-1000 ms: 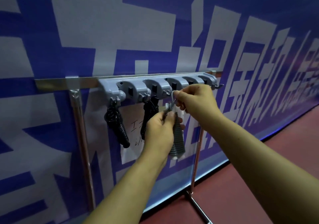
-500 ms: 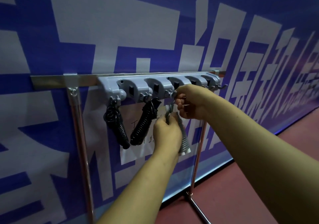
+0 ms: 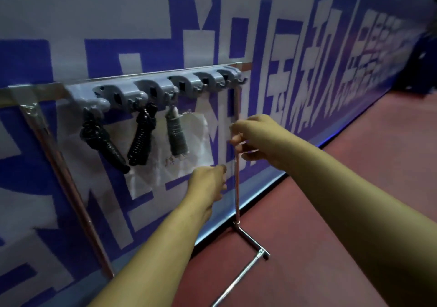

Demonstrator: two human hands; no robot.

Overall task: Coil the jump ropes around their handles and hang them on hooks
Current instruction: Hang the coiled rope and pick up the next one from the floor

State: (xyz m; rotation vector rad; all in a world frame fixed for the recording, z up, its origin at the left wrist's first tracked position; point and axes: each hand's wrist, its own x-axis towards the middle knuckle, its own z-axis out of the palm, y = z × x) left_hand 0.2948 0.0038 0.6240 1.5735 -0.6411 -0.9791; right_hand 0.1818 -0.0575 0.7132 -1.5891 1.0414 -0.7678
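- The hanging step for one rope looks finished: a grey rope (image 3: 176, 134), coiled round its handles, hangs from the third hook of the grey hook rack (image 3: 151, 91).
- Two black ropes hang to its left, one (image 3: 101, 141) on the first hook and one (image 3: 142, 138) on the second, both coiled as well.
- The left hand (image 3: 208, 183) is below and to the right of the grey rope, apart from it, with fingers loosely curled and nothing in them.
- The right hand (image 3: 257, 141) is further right, level with the ropes. Its fingers are also slack and seem to hold nothing, though the blur makes this less sure.
- The fingertips of the right hand lie just beside the upright metal post (image 3: 237, 188); whether they touch it cannot be told.
- The hooks at the right end of the rack (image 3: 222, 82) look free, so the next move is probably to fetch another rope, wind it and hang it there. No loose rope is in view.
- The rack sits on a metal rail (image 3: 30, 94) carried by a stand in front of a blue and white banner (image 3: 283, 46).
- A clear sheet with paper (image 3: 196, 146) hangs behind the ropes.
- The floor (image 3: 354, 188) is dull red, and the stand's foot rests on it.
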